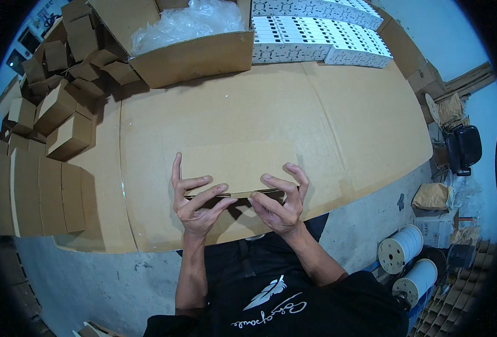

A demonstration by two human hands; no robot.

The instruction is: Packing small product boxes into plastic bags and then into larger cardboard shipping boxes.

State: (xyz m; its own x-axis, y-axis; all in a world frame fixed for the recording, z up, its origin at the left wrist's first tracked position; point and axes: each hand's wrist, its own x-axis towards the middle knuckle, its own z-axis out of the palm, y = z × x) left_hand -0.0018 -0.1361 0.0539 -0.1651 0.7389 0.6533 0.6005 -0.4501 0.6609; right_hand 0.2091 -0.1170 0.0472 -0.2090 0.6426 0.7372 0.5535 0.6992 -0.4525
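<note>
Box (240, 168): sat at the near middle of the table (169, 121); whether it touched the surface could not be told.
Left hand (199, 205): thumb and fingers pinched the box's near edge, little finger spread.
Right hand (282, 204): pinched that same edge, outer fingers spread.
Carton (203, 60): stood open at the table's far edge, film (192, 27) inside.
White boxes (296, 49): lined the table's far edge, rightward.
Brown boxes (49, 194): crowded the table's left end.
</note>
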